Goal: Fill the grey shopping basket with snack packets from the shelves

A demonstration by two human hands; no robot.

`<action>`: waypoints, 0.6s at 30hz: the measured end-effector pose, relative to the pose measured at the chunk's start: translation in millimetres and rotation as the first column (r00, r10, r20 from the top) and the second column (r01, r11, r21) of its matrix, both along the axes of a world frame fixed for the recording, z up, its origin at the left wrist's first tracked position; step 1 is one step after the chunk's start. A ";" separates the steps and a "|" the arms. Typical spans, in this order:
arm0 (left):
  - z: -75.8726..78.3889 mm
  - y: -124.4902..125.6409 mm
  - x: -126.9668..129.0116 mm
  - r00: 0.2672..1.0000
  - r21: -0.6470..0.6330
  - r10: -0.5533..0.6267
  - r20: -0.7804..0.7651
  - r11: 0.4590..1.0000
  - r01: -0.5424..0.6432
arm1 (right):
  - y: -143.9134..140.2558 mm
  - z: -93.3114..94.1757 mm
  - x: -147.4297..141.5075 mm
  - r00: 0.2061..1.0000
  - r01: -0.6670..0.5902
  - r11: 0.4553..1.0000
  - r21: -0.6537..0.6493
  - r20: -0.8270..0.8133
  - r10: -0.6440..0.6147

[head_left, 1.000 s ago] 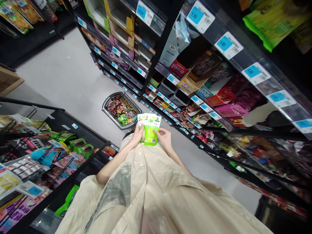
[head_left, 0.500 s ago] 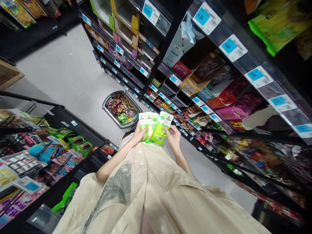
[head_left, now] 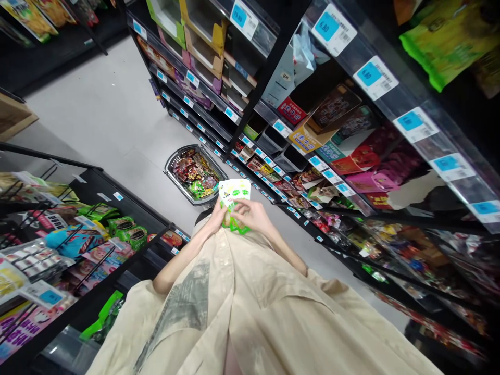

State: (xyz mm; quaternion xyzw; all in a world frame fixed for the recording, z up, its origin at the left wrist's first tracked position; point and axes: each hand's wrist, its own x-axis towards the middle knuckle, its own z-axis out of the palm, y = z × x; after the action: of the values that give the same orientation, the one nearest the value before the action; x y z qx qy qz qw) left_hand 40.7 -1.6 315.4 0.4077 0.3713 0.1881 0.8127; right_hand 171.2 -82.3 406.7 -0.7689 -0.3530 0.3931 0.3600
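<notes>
Item: green-and-white snack packets (head_left: 234, 195), fanned apart half a second ago, now being squared into one stack at the waist. Left hand (head_left: 217, 219) gripping underneath; right hand (head_left: 250, 214) pinching across the front. Basket (head_left: 177, 159) beyond, on the floor.

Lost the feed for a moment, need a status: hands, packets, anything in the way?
Left hand and right hand both grip the green-and-white snack packets. Grey wire basket of snacks on floor beyond. Nothing blocking.

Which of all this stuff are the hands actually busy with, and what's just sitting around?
In hand:
green-and-white snack packets
left hand
right hand

Sitting around:
basket of snacks on the floor
shelf price tags
red boxes on the right shelves
</notes>
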 end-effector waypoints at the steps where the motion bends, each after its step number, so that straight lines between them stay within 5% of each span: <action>1: 0.8 0.5 -1.0 1.000 -0.003 0.005 -0.008 1.000 -0.005 | -2.6 0.7 5.9 0.997 0.066 0.998 0.024 0.045 -0.067; 4: 5.1 1.8 1.0 0.999 -0.034 0.020 -0.030 0.999 -0.021 | -4.5 -6.7 15.9 0.935 0.324 0.941 0.098 0.116 -0.334; 6: 9.9 2.5 6.6 0.999 -0.078 0.047 -0.007 0.996 -0.048 | -1.1 -19.2 11.6 0.900 0.432 0.901 0.049 -0.095 -0.426; 10: 26.5 4.1 18.2 0.997 -0.064 0.077 0.027 0.995 -0.075 | 8.0 -40.8 -11.9 0.706 0.548 0.828 -0.117 -0.466 -0.533; 15: 49.6 12.1 17.8 0.961 0.185 -0.135 -0.240 0.966 0.182 | 9.9 -38.7 -21.2 0.744 0.528 0.846 -0.072 -0.440 -0.502; 18: 57.2 19.0 20.3 0.920 0.235 -0.233 -0.316 0.920 0.314 | 5.9 -35.1 -15.2 0.682 0.520 0.841 -0.150 -0.519 -0.514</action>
State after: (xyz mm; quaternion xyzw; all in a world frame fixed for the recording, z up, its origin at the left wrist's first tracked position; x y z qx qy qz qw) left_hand 61.0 17.3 372.6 0.5896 0.3915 0.0624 0.7037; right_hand 156.0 -76.4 371.6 -0.6923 -0.0074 0.4741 0.5440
